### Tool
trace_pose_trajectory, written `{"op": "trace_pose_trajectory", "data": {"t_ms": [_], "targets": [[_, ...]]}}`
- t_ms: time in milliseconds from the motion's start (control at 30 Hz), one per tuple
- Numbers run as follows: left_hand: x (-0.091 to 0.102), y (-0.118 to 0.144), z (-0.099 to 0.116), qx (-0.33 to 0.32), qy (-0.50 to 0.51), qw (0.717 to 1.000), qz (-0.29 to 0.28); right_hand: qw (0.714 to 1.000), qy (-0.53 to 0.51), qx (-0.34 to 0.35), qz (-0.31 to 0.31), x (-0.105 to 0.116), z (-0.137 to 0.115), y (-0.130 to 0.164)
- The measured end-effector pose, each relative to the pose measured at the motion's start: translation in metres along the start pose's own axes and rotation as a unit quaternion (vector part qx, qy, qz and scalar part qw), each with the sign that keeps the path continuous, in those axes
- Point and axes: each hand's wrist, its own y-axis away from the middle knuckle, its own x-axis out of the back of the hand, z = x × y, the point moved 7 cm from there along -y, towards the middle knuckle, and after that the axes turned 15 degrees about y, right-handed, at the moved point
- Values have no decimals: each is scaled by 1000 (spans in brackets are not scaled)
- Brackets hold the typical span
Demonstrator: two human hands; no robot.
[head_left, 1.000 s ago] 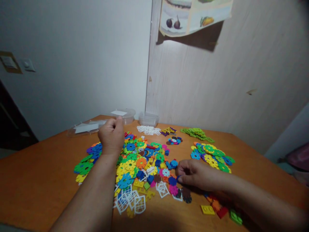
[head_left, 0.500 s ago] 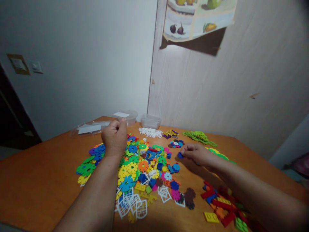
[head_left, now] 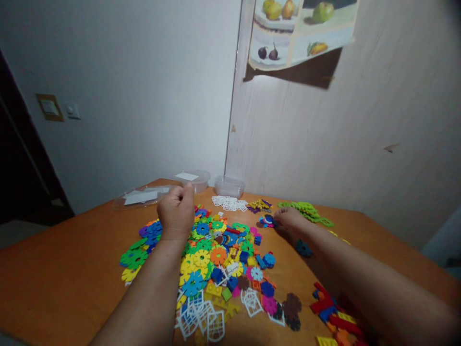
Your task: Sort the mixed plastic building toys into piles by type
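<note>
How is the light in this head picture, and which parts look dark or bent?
Head view: light falls on the white wall and the toy pile; the right hand and forearm lie in shadow; the poster casts a dark shadow beneath; corners darken; the wall joint leans from wide-angle distortion.

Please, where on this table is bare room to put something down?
Bare table lies left of the big coloured pile, and on the far right behind the green pieces. Crowded: the middle, around the left hand and right hand.
</note>
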Motion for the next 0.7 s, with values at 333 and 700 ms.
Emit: {"op": "trace_pose_trajectory", "data": {"t_ms": [333,700], "targets": [[-3,1,-1,14,-2,1000,-4,966,-39,145,-212,-18,-16,132],[-4,0,2,-4,3,1000,-10,939,131,229,-220,-33,-27,175]]}}
